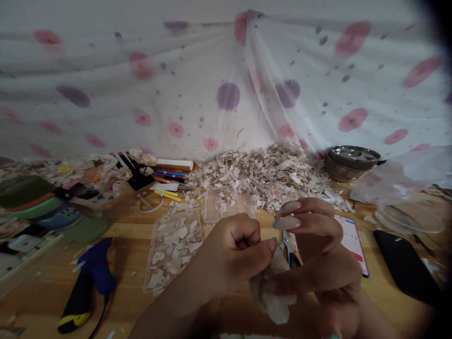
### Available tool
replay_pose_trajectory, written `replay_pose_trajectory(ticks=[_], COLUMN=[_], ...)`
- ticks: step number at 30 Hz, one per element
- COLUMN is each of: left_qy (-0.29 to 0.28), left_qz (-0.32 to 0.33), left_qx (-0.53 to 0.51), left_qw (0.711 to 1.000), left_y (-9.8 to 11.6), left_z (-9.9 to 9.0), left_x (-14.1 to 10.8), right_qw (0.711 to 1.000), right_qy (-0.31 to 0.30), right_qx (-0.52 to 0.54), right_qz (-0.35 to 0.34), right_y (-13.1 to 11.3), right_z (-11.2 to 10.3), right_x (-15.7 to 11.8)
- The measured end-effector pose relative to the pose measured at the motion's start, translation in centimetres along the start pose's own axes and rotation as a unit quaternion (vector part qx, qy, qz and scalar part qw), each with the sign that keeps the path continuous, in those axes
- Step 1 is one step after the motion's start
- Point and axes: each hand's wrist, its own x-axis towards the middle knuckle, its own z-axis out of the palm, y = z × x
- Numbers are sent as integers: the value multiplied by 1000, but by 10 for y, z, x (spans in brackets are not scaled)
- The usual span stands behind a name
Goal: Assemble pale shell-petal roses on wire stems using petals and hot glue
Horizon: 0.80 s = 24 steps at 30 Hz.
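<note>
A pale, thin, petal-like piece (278, 306) hangs between my two hands over the near part of the table. My left hand (240, 247) is closed, its fingers curled and its thumb pressed at the piece's upper edge. My right hand (325, 259) pinches the piece from the right, thumb low against it, while other fingers with long nails stay raised. Behind my hands lie scissors (290, 249) with blue handles, partly hidden. Left of my left hand, a clear plastic tray (146, 268) holds several pale flakes. The inside of my left fist is hidden.
A heap of pale flakes (278, 174) spreads along the back, with another clear tray (229, 209) before it. A blue glue gun (95, 268) and a green cap (88, 228) are left. At right are a lit phone (353, 240), black case (406, 266) and metal bowls (348, 165).
</note>
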Motion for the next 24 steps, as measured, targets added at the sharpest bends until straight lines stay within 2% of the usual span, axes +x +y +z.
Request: replay_pose_trajectory(ticks=[6,12,15,18,22,24], left_qy=[-15,-60,-78,-99,-134,-115], left_qz=[-20,-37,-47,-35,-9,17], left_qx=[-10,-33,-49,-74,-94,-54], left_qw=[1000,997,995,992,986,992], left_y=[-1,0,-1,-2,0,0], left_z=[-2,-1,-1,-3,-5,-4], left_x=[2,2,3,5,5,6], right_qw=[1000,999,1000,998,982,969], right_qy=[-23,28,21,13,4,-25], right_qx=[-4,-23,-15,43,178,233], right_qz=[1,3,10,39,68,74], right_y=[-2,-7,-6,0,15,20], right_z=[-2,1,2,2,1,-1], right_x=[-1,0,-2,-4,-4,-3])
